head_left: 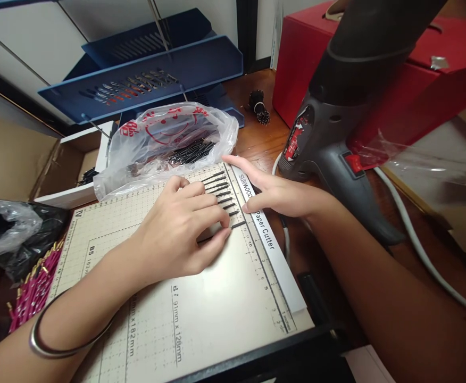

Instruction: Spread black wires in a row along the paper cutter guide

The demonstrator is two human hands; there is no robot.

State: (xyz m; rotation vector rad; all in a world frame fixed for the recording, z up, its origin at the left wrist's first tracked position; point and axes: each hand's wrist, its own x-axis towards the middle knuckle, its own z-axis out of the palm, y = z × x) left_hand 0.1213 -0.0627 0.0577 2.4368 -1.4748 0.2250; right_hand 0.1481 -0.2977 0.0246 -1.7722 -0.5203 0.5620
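Several thin black wires with thicker ends lie side by side on a cream paper cutter, their tips toward its ruled edge. My left hand rests over them, palm down. Its thumb and forefinger pinch one black wire, the nearest of the row; the other ends are hidden beneath the hand. My right hand lies across the white strip lettered "Paper Cutter", thumb and forefinger spread along the ruled edge. It seems to hold nothing; its other fingers are hidden.
A grey heat gun stands at right before a red box, its cable trailing forward. Behind the cutter are a plastic bag of black wires, a banded black bundle and blue racks. Magenta wires lie left.
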